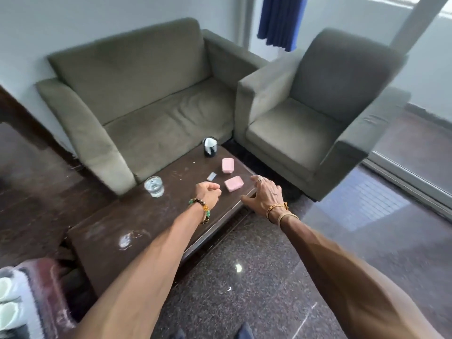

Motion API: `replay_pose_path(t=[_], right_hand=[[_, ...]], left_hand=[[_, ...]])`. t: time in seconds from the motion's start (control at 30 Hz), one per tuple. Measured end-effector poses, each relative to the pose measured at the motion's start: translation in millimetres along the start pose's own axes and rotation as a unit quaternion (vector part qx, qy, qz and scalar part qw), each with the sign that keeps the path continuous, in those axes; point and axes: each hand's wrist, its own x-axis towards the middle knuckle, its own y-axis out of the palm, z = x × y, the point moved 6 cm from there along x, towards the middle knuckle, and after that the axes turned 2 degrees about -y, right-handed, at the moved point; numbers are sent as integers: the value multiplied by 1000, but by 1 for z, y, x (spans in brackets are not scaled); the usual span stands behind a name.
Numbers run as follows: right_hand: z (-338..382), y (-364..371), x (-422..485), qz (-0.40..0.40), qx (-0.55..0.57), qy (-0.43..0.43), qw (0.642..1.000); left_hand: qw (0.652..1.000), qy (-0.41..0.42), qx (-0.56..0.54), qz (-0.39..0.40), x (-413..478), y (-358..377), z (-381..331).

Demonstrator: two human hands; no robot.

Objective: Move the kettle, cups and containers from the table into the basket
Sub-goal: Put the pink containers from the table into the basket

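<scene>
While both arms are reaching up from the bottom of the frame over the dark table point(117, 223), the basket point(46, 287) is sitting at the lower left corner. It is badly blurred, and pale rounded shapes are showing inside it at the frame edge.

A clear glass point(154, 186) is standing upright near the table's left edge, in front of the sofa point(146, 94).

Left hand point(208, 194): it is hovering over mid-table, clenched in a fist, with nothing showing in it and a bead bracelet on the wrist.

Just above it in the frame, a small flat grey packet point(211, 176) is lying on the tabletop. The black-and-white kettle point(210, 147) is standing upright at the table's far end, close to the sofa seat.

Two pink containers are resting lids-on toward the right edge. The far container point(227, 165) is lying apart from the near container point(234, 183), which is sitting between the two hands.

Right hand point(266, 194): its fingers are spreading loosely and gripping nothing, over the table's right edge near the near container; contact with the edge cannot be told.

An armchair point(318, 106) is standing at the upper right.
</scene>
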Motion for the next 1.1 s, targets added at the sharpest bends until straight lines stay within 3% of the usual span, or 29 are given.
replay_pose_path(t=[0.23, 0.47, 0.63, 0.93, 1.1], right_hand=[[-77, -55, 29, -62, 34, 78, 994], [-120, -37, 62, 9, 15, 112, 994], [-127, -40, 120, 23, 13, 123, 992], [-104, -37, 211, 17, 49, 113, 992], [-104, -3, 254, 68, 49, 90, 992]], left_hand=[[998, 31, 18, 49, 26, 93, -55], [990, -32, 28, 136, 88, 155, -48], [988, -35, 9, 150, 136, 175, -73], [994, -28, 15, 106, 212, 156, -114], [995, -61, 10, 80, 248, 157, -102]])
